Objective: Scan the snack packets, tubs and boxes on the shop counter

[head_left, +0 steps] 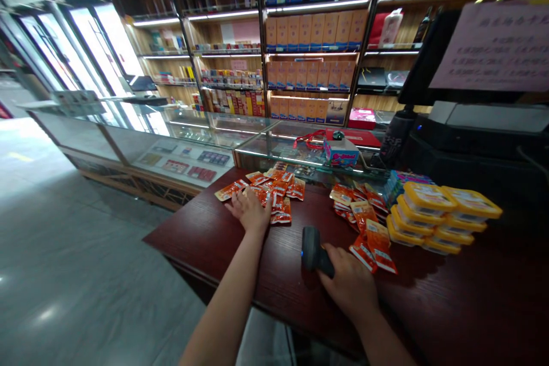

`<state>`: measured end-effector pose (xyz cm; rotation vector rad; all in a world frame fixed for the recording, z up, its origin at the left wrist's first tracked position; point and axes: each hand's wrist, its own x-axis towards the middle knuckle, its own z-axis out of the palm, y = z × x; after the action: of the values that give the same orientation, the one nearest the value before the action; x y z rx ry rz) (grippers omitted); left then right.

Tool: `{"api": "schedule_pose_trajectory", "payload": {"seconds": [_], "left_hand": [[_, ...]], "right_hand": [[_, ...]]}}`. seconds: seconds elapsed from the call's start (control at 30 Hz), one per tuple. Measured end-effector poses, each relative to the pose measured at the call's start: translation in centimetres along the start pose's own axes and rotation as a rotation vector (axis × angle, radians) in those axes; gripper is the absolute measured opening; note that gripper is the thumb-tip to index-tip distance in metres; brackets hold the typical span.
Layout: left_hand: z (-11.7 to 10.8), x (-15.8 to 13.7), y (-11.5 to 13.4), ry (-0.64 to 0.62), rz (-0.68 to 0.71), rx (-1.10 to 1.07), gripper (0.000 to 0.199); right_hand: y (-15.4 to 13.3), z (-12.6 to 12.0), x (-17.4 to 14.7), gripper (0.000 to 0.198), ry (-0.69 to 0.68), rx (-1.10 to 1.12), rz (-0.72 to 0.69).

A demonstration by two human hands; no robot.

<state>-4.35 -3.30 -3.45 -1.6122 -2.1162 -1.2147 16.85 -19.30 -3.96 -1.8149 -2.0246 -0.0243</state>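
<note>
My left hand (pixel 250 211) lies over a loose pile of orange snack packets (pixel 281 183) on the dark wooden counter (pixel 197 234). Its fingers are spread and touch the packets at the near left of the pile. My right hand (pixel 349 280) is wrapped round the handle of a black barcode scanner (pixel 311 249), whose head points left and shows a small blue light. Just beyond that hand, a second heap of orange packets (pixel 377 243) spreads in front of several stacked yellow-lidded plastic boxes (pixel 422 214).
A monitor (pixel 429 57) with a paper sign stands at the right. Behind the counter runs a glass display case (pixel 206 126), with a small colourful carton (pixel 341 151) on top. Shelves of boxed goods (pixel 317 31) line the wall. Tiled floor (pixel 107 263) shows at the left.
</note>
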Motion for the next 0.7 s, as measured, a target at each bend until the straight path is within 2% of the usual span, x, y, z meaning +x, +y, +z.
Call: {"api": "schedule_pose_trajectory", "payload": {"seconds": [0.13, 0.37, 0.5, 0.57, 0.7], "left_hand": [[0.5, 0.2, -0.5, -0.061, -0.046, 0.048, 0.082], [-0.5, 0.7, -0.2, -0.045, 0.051, -0.016, 0.075], [-0.5, 0.7, -0.2, -0.076, 0.080, -0.146, 0.079], [-0.3, 0.7, -0.3, -0.052, 0.078, -0.236, 0.080], [0.4, 0.9, -0.6, 0.024, 0.019, -0.558, 0.085]], "right_hand": [[0.1, 0.0, 0.0, 0.033, -0.005, -0.002, 0.002], [0.2, 0.0, 0.0, 0.034, -0.002, -0.011, -0.011], [0.2, 0.0, 0.0, 0.036, 0.010, -0.001, -0.023], [0.1, -0.1, 0.0, 0.037, -0.004, 0.002, -0.016], [0.1, -0.2, 0.0, 0.035, -0.017, 0.001, -0.006]]}}
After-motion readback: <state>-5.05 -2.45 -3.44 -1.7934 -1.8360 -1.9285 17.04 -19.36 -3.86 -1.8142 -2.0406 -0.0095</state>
